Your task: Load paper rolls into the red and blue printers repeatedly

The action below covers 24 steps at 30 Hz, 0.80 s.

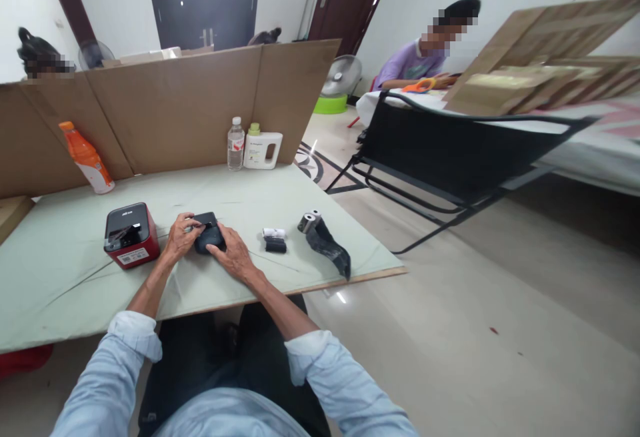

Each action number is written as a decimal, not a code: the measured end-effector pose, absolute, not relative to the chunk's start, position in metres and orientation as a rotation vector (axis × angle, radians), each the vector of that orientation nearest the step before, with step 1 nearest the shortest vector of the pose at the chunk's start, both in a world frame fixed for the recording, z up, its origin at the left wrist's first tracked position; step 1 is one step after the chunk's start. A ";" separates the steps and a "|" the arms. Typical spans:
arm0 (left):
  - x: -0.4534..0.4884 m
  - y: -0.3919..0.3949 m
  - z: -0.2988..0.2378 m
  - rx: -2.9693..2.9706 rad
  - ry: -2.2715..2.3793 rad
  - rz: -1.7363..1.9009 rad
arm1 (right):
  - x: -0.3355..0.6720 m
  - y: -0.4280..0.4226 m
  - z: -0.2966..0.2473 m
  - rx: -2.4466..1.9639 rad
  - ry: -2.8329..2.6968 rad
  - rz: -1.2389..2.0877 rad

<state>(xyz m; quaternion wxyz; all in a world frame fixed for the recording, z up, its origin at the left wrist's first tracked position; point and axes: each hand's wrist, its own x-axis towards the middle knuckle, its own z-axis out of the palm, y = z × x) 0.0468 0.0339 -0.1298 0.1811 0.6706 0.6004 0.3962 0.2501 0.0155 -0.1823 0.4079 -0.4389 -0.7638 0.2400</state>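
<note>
Both my hands rest on a small black device (pixel 208 232) lying on the pale green table (pixel 60 270). My left hand (pixel 180 237) grips its left side with fingers curled over the top edge. My right hand (pixel 231 252) presses on its right side, fingers closed against it. A red and black label printer (pixel 131 234) stands just left of my left hand. To the right lie a small white roll (pixel 274 232) with a black piece (pixel 275 245) beside it, and a grey roll with a black strip unrolled from it (pixel 325 240).
A cardboard screen (pixel 175 107) stands along the table's far edge. An orange bottle (pixel 88 157), a water bottle (pixel 235 144) and a white jug (pixel 263 149) stand before it. A black folding frame (pixel 450 157) is at right. A seated person in purple (pixel 410 64) works beyond it.
</note>
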 end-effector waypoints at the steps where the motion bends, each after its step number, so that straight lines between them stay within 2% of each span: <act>1: 0.048 0.033 -0.131 1.893 1.695 1.121 | 0.250 0.016 -0.182 -1.105 -1.915 0.612; 13: 0.040 0.017 -0.132 2.072 1.607 0.964 | 0.241 0.040 -0.181 -1.012 -1.909 0.557; 24: 0.034 0.014 -0.141 1.998 1.609 0.943 | 0.243 0.033 -0.185 -1.011 -1.903 0.554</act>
